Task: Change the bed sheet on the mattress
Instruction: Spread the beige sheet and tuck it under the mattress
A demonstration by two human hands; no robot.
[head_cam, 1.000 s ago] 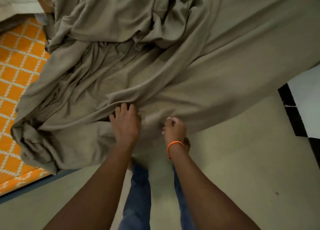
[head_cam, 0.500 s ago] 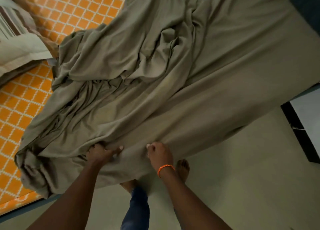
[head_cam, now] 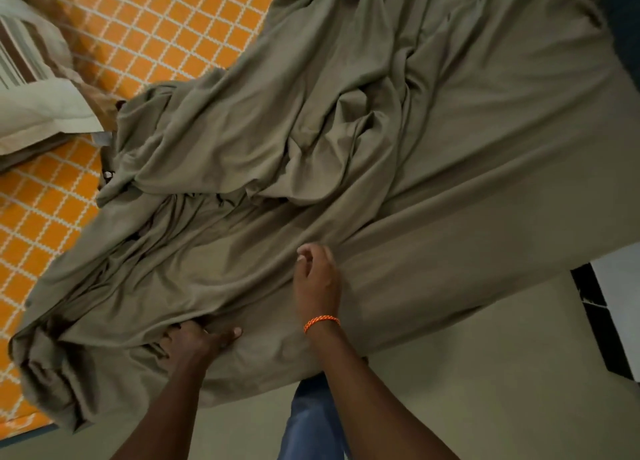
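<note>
Your right hand [head_cam: 317, 283], the one with the orange braided wristband [head_cam: 321, 322], has let go of the hem it was pinching half a second ago and has moved up onto the top of the bed; now its fingers are loosely curled just above a ridge of the plain olive-grey cotton bed sheet [head_cam: 433, 169], and I cannot tell if they already touch or pinch the cloth. Your left hand [head_cam: 194, 343] has stayed low at the near edge, with the thumb stretched out flat on the cloth and the other fingers tucked into a fold, so it seems to hold the sheet there. The sheet itself lies over the mattress, smooth on the right part and bunched in deep wrinkles toward the left, where the orange mattress cover with a white grid pattern [head_cam: 166, 34] is uncovered. A striped pillow with a pale cover [head_cam: 31, 89] rests at the far left. I judge that you go from pulling the edge to spreading: the bunched middle must be drawn leftward before the corners can be fitted.
</note>
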